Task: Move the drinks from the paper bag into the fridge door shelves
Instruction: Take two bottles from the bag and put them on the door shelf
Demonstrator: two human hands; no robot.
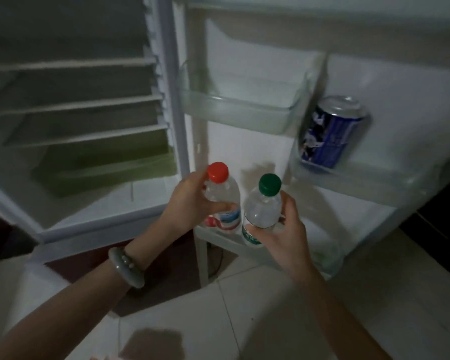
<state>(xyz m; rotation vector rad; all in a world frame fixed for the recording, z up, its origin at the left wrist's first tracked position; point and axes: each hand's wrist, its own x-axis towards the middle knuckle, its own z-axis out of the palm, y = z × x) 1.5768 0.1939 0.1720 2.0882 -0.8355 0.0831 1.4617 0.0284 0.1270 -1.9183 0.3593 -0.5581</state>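
My left hand grips a clear water bottle with a red cap around its upper body. Beside it, my right hand holds a clear water bottle with a green cap. Both bottles stand upright, their bases at or just inside the lowest clear door shelf. A blue drink can sits in the middle door shelf on the right. The upper door shelf holds nothing. The paper bag is out of view.
The open fridge compartment on the left has several white shelves and a greenish drawer at the bottom. The white door frame post stands between compartment and door. Pale floor tiles lie below.
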